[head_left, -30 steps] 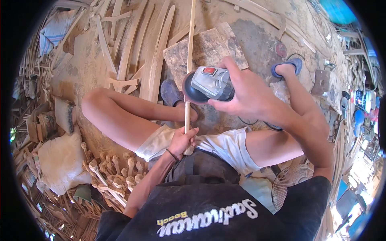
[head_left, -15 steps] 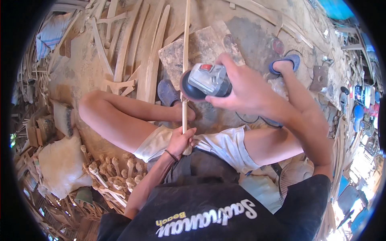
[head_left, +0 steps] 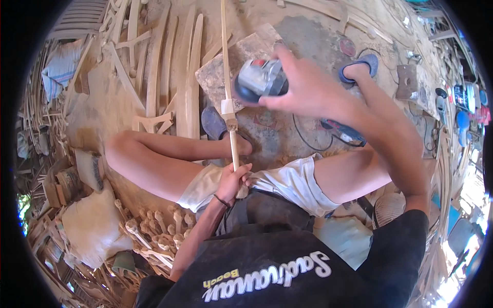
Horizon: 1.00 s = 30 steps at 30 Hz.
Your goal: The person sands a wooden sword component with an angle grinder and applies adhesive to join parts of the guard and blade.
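Note:
My left hand (head_left: 232, 181) is closed round the near end of a long, slim wooden stick (head_left: 225, 56), close to my lap. The stick runs away from me over a worn flat slab (head_left: 210, 77), with a thicker carved block (head_left: 228, 109) partway along it. In my right hand (head_left: 300, 90) is an angle grinder (head_left: 261, 77) with a grey body, a red patch and a dark round disc. The disc is to the right of the stick, just beyond the thick block, with a small gap seeming to lie between them.
Long curved wooden pieces (head_left: 192, 77) lie on the floor at the far left. Several knob-ended wooden sticks (head_left: 154, 226) are heaped at my left near a pale sack (head_left: 95, 226). A dark cable (head_left: 303, 138) loops on the floor at right. My blue sandals (head_left: 213, 123) rest beside the slab.
The grinder has moved away from me and off the stick, uncovering the thick carved block. The view has shifted slightly; my left hand keeps its grip on the stick.

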Available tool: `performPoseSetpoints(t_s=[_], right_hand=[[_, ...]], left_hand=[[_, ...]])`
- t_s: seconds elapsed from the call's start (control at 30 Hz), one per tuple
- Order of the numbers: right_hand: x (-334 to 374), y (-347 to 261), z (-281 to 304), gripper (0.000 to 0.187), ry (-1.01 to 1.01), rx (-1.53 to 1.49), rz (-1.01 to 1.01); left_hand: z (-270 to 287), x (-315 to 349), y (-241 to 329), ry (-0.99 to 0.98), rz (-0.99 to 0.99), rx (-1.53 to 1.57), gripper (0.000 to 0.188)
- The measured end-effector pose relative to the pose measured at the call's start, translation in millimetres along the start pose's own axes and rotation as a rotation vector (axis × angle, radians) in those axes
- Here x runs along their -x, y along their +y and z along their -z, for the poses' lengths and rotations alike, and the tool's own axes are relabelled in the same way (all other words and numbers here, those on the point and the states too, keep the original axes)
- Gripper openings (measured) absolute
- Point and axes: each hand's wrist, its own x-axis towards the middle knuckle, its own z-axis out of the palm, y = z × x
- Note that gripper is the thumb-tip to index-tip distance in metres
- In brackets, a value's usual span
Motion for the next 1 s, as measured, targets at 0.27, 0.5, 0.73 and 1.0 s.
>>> performPoseSetpoints(t_s=[0.27, 0.5, 0.73, 1.0], right_hand=[[14.9, 7.5, 37.5, 0.090, 0.234, -0.107, -0.178], [31.0, 16.5, 49.9, 0.098, 0.526, -0.282, -0.242], [41.6, 20.8, 52.3, 0.093, 0.733, -0.698, -0.259], [43.7, -16.8, 70.8, 0.078, 0.868, -0.763, -0.187]], left_hand=[[8.4, 15.4, -7.3, 0.012, -0.384, -0.252, 0.046], [-3.9, 31.5, 23.9, 0.182, -0.771, -0.524, 0.076], [-21.4, 114.5, 115.4, 0.021, -1.001, -0.545, 0.091], [-38.6, 166.8, 252.3, 0.622, -1.878, -1.084, 0.066]])
